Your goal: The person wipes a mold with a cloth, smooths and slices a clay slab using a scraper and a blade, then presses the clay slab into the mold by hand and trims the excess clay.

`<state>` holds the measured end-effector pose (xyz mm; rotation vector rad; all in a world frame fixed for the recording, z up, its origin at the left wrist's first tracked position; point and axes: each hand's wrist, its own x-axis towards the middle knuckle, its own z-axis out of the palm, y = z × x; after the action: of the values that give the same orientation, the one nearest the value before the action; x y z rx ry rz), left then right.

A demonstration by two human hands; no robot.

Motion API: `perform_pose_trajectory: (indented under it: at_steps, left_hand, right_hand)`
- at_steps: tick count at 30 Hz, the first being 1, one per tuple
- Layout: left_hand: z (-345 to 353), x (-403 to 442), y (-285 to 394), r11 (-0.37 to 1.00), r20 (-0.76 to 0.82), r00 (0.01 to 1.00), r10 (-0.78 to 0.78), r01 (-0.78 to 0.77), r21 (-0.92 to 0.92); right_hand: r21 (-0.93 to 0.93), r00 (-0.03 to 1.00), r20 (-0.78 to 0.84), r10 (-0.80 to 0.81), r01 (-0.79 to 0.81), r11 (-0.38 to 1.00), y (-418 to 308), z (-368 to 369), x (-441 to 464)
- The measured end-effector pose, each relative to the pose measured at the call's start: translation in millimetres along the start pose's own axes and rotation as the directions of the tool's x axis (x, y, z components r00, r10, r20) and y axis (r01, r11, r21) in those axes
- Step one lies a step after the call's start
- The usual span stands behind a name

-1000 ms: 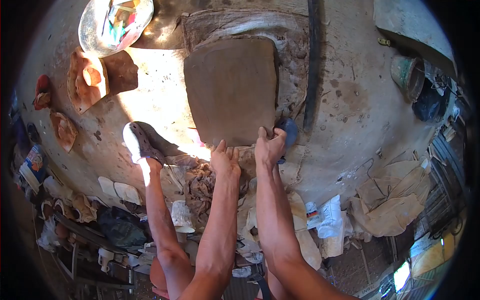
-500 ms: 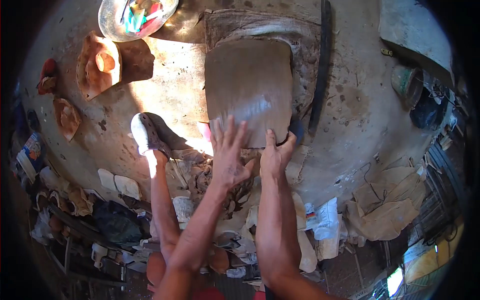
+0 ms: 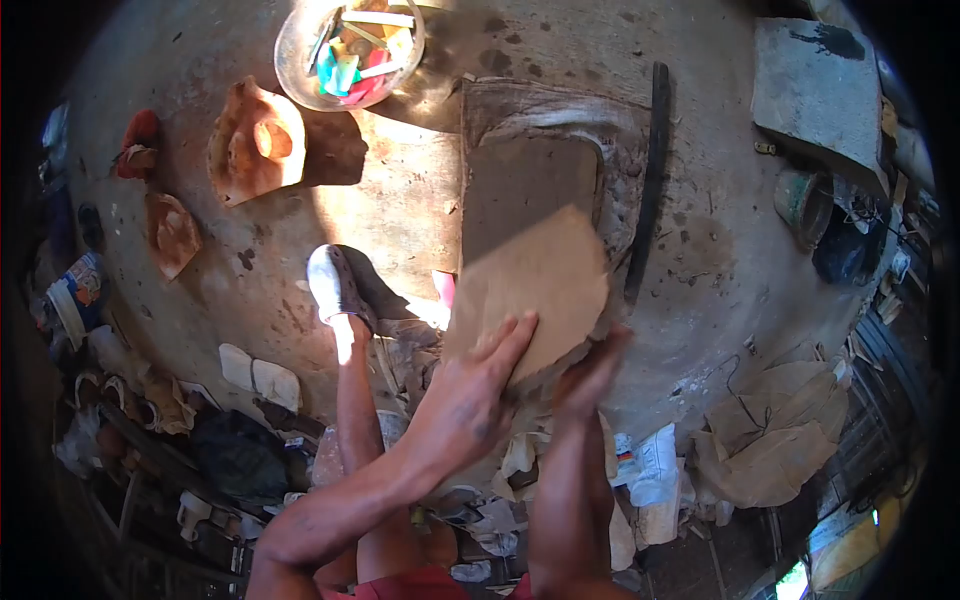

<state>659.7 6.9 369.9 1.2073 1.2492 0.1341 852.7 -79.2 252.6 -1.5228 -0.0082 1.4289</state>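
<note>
A flat grey-brown clay slab (image 3: 530,190) lies on a wrinkled cloth (image 3: 630,165) on the ground. Its near part shows as a lighter tan face (image 3: 540,285) with a slanting far edge, apparently raised or folded over; which of the two I cannot tell. My left hand (image 3: 470,395) grips this near part at its lower left, fingers on the tan face and thumb hidden. By the slab's ragged lower right edge is my right hand (image 3: 592,375), its fingers blurred by motion, so its hold is unclear.
Right of the cloth lies a long dark bar (image 3: 652,180). A bowl of tools (image 3: 290,75) stands at the back. Terracotta-coloured moulds (image 3: 235,150) lie to the left. My shoe (image 3: 328,285) rests left of the slab. A pale block (image 3: 815,90) and a bucket (image 3: 800,205) are at the right.
The slab lay flat under both hands before; its near part now shows a tan face. My left hand has turned to grip it, and my right hand has moved nearer me. The view has shifted.
</note>
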Motion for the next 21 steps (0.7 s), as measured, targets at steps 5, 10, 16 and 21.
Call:
perform_pose_trajectory:
  at_steps: [5, 10, 16, 21]
  left_hand:
    - [-75.1, -69.1, 33.7, 0.922, 0.253, 0.926, -0.279, 0.332, -0.2]
    - [-156.1, -151.9, -14.8, 0.73, 0.192, 0.855, -0.482, 0.513, -0.451]
    - [-262.4, -169.1, -141.5, 0.577, -0.106, 0.801, -0.589, 0.325, -0.749]
    - [-359.1, -105.5, -292.8, 0.513, -0.138, 0.886, -0.443, 0.124, -0.85]
  right_hand:
    - [0.273, 0.851, 0.2, 0.486, -0.525, 0.806, 76.1, -3.0, 8.2]
    - [0.028, 0.74, 0.39, 0.548, -0.604, 0.797, 115.3, 54.5, -31.0]
    - [-0.623, 0.896, 0.36, 0.26, 0.023, 0.782, 97.2, 215.3, -13.0]
    - [-0.769, 0.903, 0.43, 0.0, 0.367, 0.524, 136.4, 356.8, 24.9]
